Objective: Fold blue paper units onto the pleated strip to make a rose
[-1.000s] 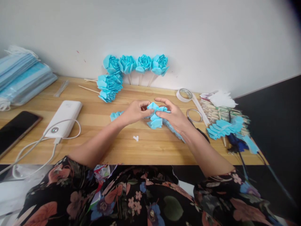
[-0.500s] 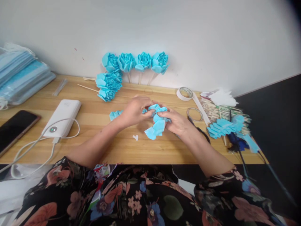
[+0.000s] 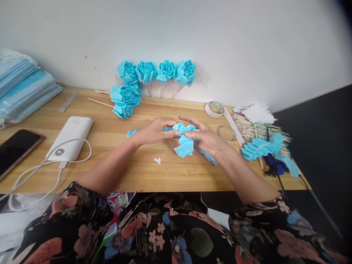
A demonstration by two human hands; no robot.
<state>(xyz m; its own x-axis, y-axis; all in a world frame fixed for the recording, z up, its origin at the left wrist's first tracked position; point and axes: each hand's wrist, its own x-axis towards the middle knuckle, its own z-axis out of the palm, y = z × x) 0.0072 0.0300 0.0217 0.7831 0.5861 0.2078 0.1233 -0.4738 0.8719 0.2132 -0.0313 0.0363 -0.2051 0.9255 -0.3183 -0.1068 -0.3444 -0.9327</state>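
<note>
A strip of folded light-blue paper petals (image 3: 184, 146) is held between my two hands above the middle of the table. My left hand (image 3: 158, 132) pinches its left side with thumb and fingers. My right hand (image 3: 206, 138) grips the other side, thumb on top, its index finger raised and the lower fingers hidden. One end of the strip hangs down in front. More pleated blue paper (image 3: 206, 156) shows under my right hand, and another blue piece (image 3: 132, 133) lies behind my left wrist. Whether these join the held strip I cannot tell.
Finished blue paper flowers (image 3: 166, 71) on sticks lean by the wall. At right are a tape roll (image 3: 215, 109), a stick pile (image 3: 244, 128) and a pleated blue strip (image 3: 258, 148). A power bank (image 3: 71, 137), a phone (image 3: 19, 152) and packed masks (image 3: 27, 88) lie left.
My left hand has shifted slightly left and lower, its fingers straighter. My right index finger has lifted. The strip's hanging end has swung right, and more pleated paper shows below my right hand.
</note>
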